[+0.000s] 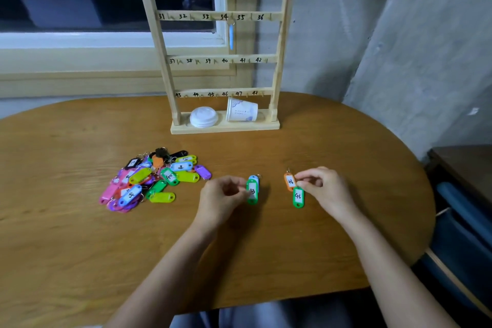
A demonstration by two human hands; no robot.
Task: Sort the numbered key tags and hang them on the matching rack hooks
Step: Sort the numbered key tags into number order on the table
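A wooden key rack (222,61) stands at the back of the table, its hooks numbered up to 48. One blue tag (231,36) hangs under hook 34. A pile of coloured key tags (153,178) lies left of centre. My left hand (222,196) pinches a green tag (252,192) that lies over a blue tag (254,178). My right hand (323,186) pinches an orange tag marked 46 (289,182). Just below it on the table lies a green tag marked 46 (298,196).
A tipped paper cup (241,110) and a stack of white lids (203,116) sit on the rack's base. The round wooden table (346,146) ends close on the right, beside a blue chair (463,242). A window is behind the rack.
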